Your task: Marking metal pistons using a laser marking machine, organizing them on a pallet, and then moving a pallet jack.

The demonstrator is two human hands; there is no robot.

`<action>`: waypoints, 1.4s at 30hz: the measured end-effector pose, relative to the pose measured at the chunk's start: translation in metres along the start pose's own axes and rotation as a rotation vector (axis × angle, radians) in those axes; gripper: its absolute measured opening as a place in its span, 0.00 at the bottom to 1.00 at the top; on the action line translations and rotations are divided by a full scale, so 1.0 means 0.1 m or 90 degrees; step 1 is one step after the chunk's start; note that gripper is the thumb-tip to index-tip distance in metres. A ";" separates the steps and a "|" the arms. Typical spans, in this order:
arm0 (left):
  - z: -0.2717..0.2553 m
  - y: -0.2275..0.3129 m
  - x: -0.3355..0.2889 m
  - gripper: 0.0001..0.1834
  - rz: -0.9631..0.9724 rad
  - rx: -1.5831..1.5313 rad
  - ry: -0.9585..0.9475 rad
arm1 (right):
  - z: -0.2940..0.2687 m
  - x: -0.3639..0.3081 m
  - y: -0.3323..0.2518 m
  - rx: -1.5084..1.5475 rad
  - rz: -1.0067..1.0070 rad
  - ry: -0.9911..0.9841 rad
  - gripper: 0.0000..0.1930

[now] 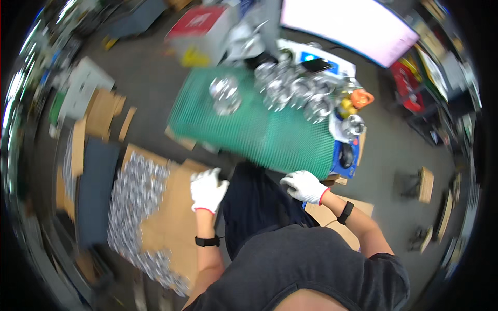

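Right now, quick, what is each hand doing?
Left hand: gloved, holding nothing visible, grip cannot be told.
Right hand: gloved, resting near the green mesh mat edge, grip cannot be told.

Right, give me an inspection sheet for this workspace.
Surface: green mesh mat over a low bench.
Job's things: shiny metal parts clustered at the mat's far end; many more spread on flattened cardboard at the left.
Clutter: orange tool, yellow item, red-topped box.
Hands: left hand and right hand, both in white gloves, rest at the mat's near edge; neither clearly holds anything.
Cables: nothing seen.
Surroundings: grey floor, cardboard scraps, a white board beyond.
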State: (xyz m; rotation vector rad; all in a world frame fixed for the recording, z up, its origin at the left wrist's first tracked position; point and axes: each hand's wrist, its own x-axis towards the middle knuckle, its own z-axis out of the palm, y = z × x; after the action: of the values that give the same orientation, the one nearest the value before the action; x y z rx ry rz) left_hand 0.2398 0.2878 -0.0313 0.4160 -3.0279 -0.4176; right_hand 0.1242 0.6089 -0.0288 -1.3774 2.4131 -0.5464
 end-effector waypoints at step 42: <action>2.39 -3.77 -8.64 0.35 -1.060 -0.191 0.056 | 7.94 2.45 -7.13 -0.426 -0.663 -0.410 0.44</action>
State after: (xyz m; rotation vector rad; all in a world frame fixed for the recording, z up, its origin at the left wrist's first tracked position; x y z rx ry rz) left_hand 1.1458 0.2352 -0.3810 2.5976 -1.6961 -0.7511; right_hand 0.8905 -0.0728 -0.4112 -2.5478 1.2446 0.5281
